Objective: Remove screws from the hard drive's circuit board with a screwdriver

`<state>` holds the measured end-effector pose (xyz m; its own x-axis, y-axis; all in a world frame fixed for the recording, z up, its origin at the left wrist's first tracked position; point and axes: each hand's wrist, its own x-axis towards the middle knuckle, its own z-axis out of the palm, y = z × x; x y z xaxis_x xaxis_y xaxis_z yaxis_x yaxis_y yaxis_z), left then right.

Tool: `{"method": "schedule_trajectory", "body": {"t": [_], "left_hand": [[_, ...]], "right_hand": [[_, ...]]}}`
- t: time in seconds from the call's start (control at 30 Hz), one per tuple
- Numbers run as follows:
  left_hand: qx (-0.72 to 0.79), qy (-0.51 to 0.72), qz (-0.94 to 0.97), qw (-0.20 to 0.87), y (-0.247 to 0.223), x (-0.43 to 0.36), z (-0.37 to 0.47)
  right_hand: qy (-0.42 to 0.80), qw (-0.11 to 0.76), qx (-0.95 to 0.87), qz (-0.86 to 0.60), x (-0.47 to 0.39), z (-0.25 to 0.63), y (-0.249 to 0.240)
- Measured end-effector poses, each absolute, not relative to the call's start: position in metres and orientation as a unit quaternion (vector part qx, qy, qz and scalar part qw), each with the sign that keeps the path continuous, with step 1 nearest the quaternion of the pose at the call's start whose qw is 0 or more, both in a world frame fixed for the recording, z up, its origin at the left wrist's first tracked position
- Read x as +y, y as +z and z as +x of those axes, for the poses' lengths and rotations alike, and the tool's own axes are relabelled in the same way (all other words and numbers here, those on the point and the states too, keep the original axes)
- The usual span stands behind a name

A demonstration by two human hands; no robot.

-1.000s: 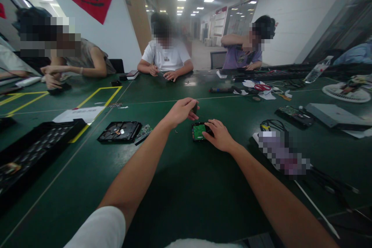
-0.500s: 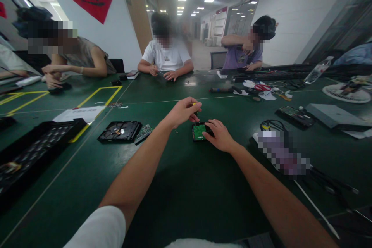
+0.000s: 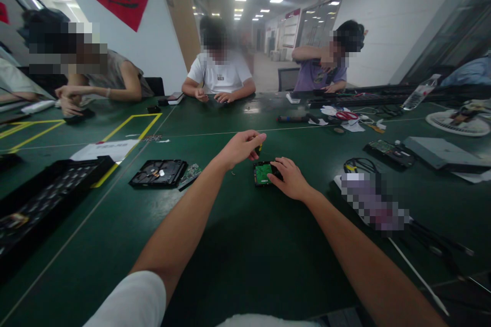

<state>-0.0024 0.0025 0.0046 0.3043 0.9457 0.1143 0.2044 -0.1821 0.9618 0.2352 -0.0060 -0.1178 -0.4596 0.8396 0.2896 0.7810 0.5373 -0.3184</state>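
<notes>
Hard drive, black and rectangular with a green circuit board face up (image 3: 263, 173), lies flat on the dark green worktop (image 3: 215, 255) in the head view, directly below the two hands. Its long axis seems to run left to right, though the right end is covered.

The left hand (image 3: 240, 147) is the nearer one to its far-left edge: the grip is just beyond that edge and above it, thumb and fingers pinched closed on a small yellow-and-black handle (image 3: 260, 148), perhaps a screwdriver's, held roughly upright. Whether its tip touches the drive cannot be told. The right hand (image 3: 288, 177) lies over the drive's right part — fingers loosely spread, grip partly open, resting on it rather than closed round it.

Three drives can be counted: this one, an opened black metal one (image 3: 157, 173) well to its left, and another with an exposed board (image 3: 389, 154) well to its right. One loose green-grey circuit board (image 3: 191, 176) sits beside the opened drive; one tiny metal piece, probably a screw (image 3: 233, 173), lies just left of the landmark drive.
</notes>
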Motion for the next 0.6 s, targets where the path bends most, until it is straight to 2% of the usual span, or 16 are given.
{"method": "schedule_trajectory", "body": {"t": [0.43, 0.6], "left_hand": [[0.435, 0.396, 0.612, 0.528, 0.0074, 0.0014, -0.0026], [0.457, 0.393, 0.633, 0.486, 0.0075, 0.0023, -0.0035]], "right_hand": [[0.063, 0.208, -0.855, -0.470, -0.0065, 0.2352, -0.1162], [0.056, 0.213, -0.856, -0.467, -0.0067, 0.2348, -0.1161]]}}
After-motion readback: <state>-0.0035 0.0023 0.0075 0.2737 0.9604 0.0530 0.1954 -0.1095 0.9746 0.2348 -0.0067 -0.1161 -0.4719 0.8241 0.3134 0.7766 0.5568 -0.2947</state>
